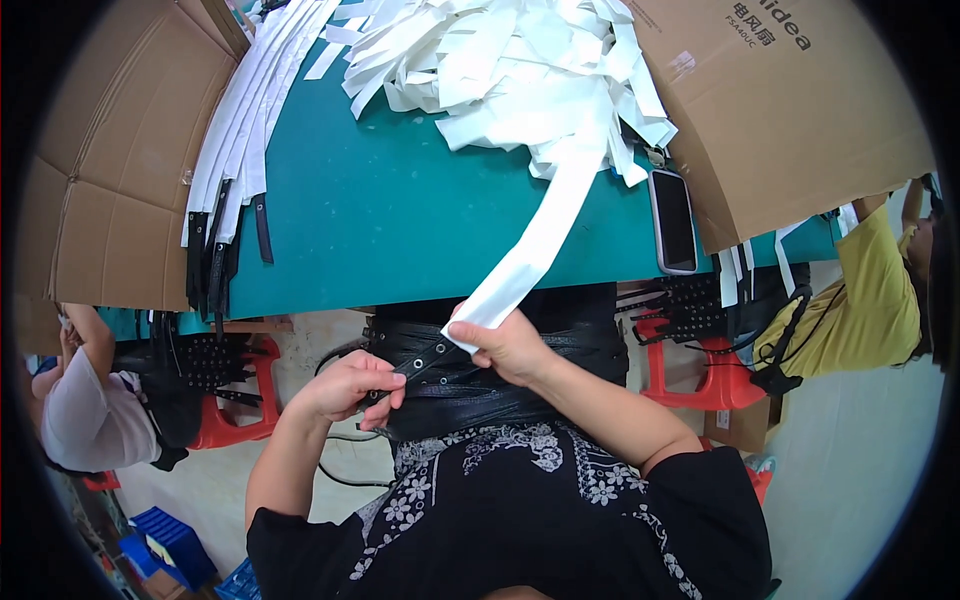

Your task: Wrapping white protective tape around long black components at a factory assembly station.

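My left hand (356, 388) pinches the end of a black belt (419, 363) with metal eyelets, held low over my lap. Just to its right, my right hand (508, 348) grips the open end of a long white sleeve (530, 255), thumb on top. The belt runs up into that sleeve's mouth; how far it reaches inside is hidden. From my right hand the sleeve slants up over the table edge to a heap of flat white sleeves (500, 60). More black belts (590, 350) lie across my lap.
White-sleeved belts (240, 110) with black ends lie at the green table's (370, 220) left. Cardboard panels (130, 150) stand on both sides. A phone (675, 220) rests at the right. Co-workers sit left and right (860, 300), beside red stools (710, 375) and dangling belts.
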The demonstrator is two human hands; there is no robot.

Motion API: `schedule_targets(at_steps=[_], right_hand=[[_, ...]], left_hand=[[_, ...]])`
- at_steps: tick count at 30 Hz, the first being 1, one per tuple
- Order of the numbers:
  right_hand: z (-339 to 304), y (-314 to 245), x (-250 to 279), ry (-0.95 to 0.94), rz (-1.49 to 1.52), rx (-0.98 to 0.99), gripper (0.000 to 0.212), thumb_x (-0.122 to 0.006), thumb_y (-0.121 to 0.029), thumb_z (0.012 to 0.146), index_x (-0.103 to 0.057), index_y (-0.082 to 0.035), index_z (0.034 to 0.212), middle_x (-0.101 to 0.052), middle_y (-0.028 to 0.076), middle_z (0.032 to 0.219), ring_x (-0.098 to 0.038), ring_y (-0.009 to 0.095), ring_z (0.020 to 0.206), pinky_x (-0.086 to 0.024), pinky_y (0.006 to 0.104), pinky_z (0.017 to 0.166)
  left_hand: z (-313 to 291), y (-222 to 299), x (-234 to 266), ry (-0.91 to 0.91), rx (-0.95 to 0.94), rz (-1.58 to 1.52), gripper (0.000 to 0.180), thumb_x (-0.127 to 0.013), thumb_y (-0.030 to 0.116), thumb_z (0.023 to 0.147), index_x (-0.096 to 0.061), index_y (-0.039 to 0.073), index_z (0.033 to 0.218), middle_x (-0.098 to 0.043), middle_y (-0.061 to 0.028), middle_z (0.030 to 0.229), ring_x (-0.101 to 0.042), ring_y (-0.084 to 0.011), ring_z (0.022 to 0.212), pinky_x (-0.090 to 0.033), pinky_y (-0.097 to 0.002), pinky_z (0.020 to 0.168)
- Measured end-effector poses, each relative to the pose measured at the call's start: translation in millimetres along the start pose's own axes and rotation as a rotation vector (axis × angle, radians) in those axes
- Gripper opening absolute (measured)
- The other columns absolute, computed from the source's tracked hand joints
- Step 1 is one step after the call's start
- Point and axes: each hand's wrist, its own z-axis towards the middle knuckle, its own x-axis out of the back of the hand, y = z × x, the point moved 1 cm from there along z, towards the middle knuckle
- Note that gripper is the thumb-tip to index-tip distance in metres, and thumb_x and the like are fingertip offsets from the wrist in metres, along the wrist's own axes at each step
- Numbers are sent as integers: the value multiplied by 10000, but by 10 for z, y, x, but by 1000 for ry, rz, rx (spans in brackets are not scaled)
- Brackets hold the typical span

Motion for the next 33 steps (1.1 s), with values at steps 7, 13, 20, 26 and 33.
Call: schedule_targets(at_steps=[7,13,20,26,33], right_hand=[[37,172,-169,6,14,-18,212,-661,-166,761,-545,-7,841,-516,19,645,-420,60,464,-290,170,369],[33,179,-316,6,-104,-65,205,-652,-152,762,-546,-34,891,-503,-1,642,-413,47,453,-285,184,364],[-19,58,-231,78,-123,-27,209,-653,-139,765,-542,-34,907,-490,-14,630,-398,37,446,-275,183,359],[-33,123,-364,15,-135,18,223,-661,-125,755,-541,-32,919,-495,-17,634,-383,35,426,-279,185,366],[-75,189,-598,44,-87,117,217,-656,-144,772,-538,-41,921,-481,-24,632,-392,33,446,-285,182,374]], left_hand=[[203,-63,-133,179,-418,608,207,-475,184,889,-554,-7,893,-608,-38,692,-574,-98,647,-452,-227,638],[215,-27,-163,113,-292,322,212,-419,136,908,-560,-23,906,-607,-70,717,-580,-109,687,-454,-228,634],[-62,-76,71,226,-119,565,194,-482,160,876,-583,-2,909,-624,-69,802,-583,-89,694,-453,-218,672],[-38,-52,-97,93,-298,443,205,-478,145,884,-582,-32,889,-637,-74,789,-587,-115,751,-456,-241,693],[-204,-248,-64,304,-437,418,224,-474,136,879,-578,-39,785,-614,-72,715,-587,-142,700,-465,-269,670]])
